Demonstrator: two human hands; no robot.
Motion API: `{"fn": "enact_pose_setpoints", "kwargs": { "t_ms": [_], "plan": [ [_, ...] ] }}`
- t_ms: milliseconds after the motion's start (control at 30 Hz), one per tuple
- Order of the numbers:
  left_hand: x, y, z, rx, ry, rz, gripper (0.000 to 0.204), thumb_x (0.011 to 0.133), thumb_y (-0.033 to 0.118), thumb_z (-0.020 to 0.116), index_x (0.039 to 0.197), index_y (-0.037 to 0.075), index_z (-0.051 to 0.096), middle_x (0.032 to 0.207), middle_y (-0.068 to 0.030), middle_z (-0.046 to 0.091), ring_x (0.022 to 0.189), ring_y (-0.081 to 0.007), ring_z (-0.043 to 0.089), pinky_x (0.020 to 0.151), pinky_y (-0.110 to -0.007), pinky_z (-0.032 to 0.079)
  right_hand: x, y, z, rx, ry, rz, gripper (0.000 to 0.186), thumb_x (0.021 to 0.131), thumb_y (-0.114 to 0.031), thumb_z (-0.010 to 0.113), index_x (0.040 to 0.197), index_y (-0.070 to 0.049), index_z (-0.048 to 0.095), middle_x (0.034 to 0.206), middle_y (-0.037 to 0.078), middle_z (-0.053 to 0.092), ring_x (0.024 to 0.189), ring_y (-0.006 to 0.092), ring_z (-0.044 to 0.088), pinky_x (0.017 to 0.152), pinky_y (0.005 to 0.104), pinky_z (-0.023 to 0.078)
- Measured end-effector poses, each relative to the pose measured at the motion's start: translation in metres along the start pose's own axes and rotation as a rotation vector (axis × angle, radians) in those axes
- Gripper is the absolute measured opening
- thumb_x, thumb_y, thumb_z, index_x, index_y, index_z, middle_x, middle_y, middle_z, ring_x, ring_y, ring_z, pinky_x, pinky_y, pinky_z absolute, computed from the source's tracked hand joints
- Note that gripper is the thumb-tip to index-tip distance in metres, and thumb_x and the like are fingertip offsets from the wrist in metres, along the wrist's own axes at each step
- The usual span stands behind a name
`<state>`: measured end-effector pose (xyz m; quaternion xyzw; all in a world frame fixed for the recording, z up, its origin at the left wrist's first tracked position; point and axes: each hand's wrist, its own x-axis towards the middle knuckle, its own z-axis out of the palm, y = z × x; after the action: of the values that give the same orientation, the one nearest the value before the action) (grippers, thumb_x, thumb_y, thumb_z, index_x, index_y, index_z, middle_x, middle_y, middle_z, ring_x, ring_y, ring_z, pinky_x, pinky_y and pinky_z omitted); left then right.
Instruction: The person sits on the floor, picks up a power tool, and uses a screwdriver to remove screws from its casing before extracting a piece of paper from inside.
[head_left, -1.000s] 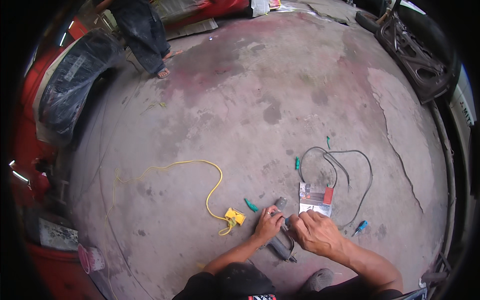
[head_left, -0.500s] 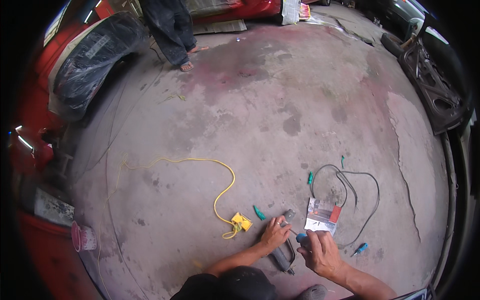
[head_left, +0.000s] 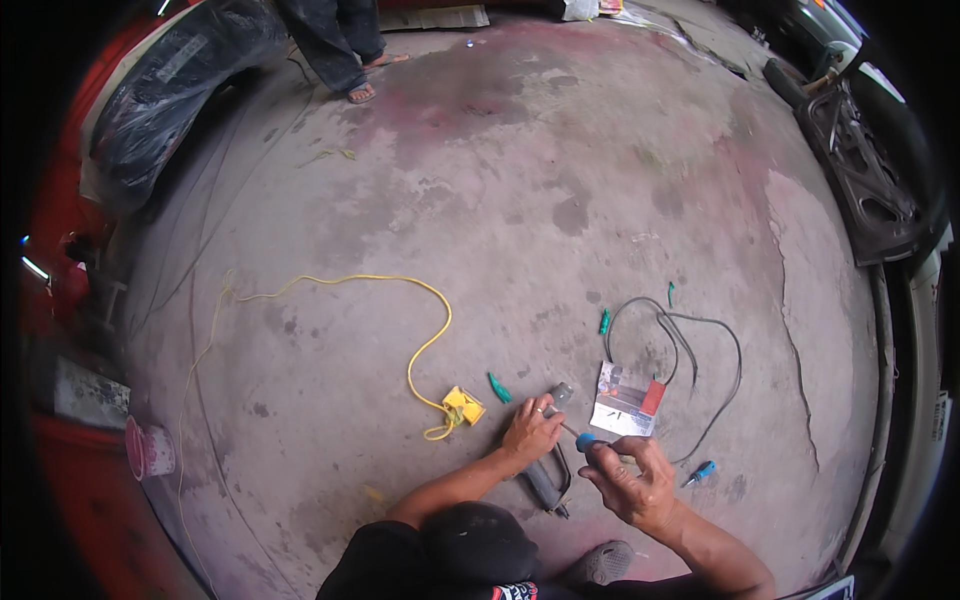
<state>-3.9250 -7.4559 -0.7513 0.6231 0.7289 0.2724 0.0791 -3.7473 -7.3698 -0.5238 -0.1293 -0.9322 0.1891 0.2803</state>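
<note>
A grey power tool [head_left: 543, 488] with a looped handle lies on the floor in front of me. Its rounded grey end [head_left: 563, 393] sticks out beyond my left hand [head_left: 531, 438], which is closed over the tool's upper part. My right hand [head_left: 640, 485] grips the blue handle of a screwdriver [head_left: 586, 441], thumb and fingers wrapped about it. The shaft points left toward the tool beside my left fingers; its tip is too small to make out. A printed leaflet [head_left: 627, 398] lies just beyond my right hand. Near that hand rests a small blue-handled tool [head_left: 702, 473].
A dark cable [head_left: 740, 370] loops around the leaflet. Green pieces [head_left: 499, 388] lie scattered. A yellow box [head_left: 463, 405] trails a yellow cord [head_left: 447, 310]. At left stands a pink-stained bucket [head_left: 149, 448]; far left, a person's legs [head_left: 335, 45]; at right, a dark panel [head_left: 865, 175].
The whole view has shifted, so the floor and everything on it appear higher and slightly left. Both hands keep their holds, left on the power tool, right on the screwdriver.
</note>
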Motion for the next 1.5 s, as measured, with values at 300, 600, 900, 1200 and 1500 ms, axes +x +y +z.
{"fn": "enact_pose_setpoints", "kwargs": {
  "t_ms": [300,600,900,1200,1500],
  "plan": [
    [-0.002,-0.002,0.001,-0.060,-0.027,-0.019,0.024,0.080,0.016,0.070,0.104,0.012,0.070,0.123,-0.0134,0.053,0.111,-0.0342,0.050,0.095,-0.046,0.046,-0.005,-0.003,0.006,0.021,-0.022,-0.032,0.049,0.075,0.000,0.075,0.122,0.002,0.061,0.109,0.020,0.061,0.090,0.0320,0.064,0.074,0.0389,0.054],
    [-0.002,-0.001,0.003,0.000,-0.047,-0.024,0.022,0.081,0.018,0.069,0.103,0.015,0.070,0.125,-0.0120,0.053,0.113,-0.0335,0.050,0.094,-0.045,0.047,-0.005,-0.006,0.000,0.033,0.018,-0.043,0.048,0.073,0.000,0.078,0.119,0.000,0.064,0.102,0.016,0.062,0.089,0.0299,0.063,0.070,0.0371,0.052],
    [-0.006,-0.005,0.001,0.022,-0.042,0.024,0.020,0.082,0.020,0.068,0.102,0.015,0.069,0.129,-0.0116,0.052,0.113,-0.0324,0.050,0.093,-0.044,0.048,-0.004,-0.017,0.000,0.080,-0.001,0.080,0.050,0.077,-0.010,0.080,0.124,-0.007,0.063,0.112,0.021,0.060,0.105,0.0337,0.063,0.084,0.0424,0.054],
    [-0.007,-0.011,0.009,-0.029,-0.036,0.014,0.025,0.079,0.019,0.072,0.103,0.015,0.069,0.127,-0.0165,0.052,0.111,-0.0380,0.051,0.092,-0.049,0.047,-0.008,-0.005,0.009,0.022,0.073,-0.095,0.056,0.074,0.000,0.072,0.127,0.005,0.056,0.118,0.021,0.061,0.101,0.0334,0.065,0.085,0.0375,0.055],
    [-0.002,0.001,0.006,0.129,-0.073,-0.038,0.063,0.074,0.022,0.077,0.128,0.005,0.050,0.126,-0.0172,0.048,0.115,-0.0369,0.049,0.095,-0.047,0.046,-0.015,-0.008,0.000,0.103,-0.018,0.015,0.053,0.075,-0.004,0.073,0.126,0.002,0.059,0.121,0.019,0.058,0.104,0.0339,0.063,0.087,0.0408,0.053]
  ]
}}
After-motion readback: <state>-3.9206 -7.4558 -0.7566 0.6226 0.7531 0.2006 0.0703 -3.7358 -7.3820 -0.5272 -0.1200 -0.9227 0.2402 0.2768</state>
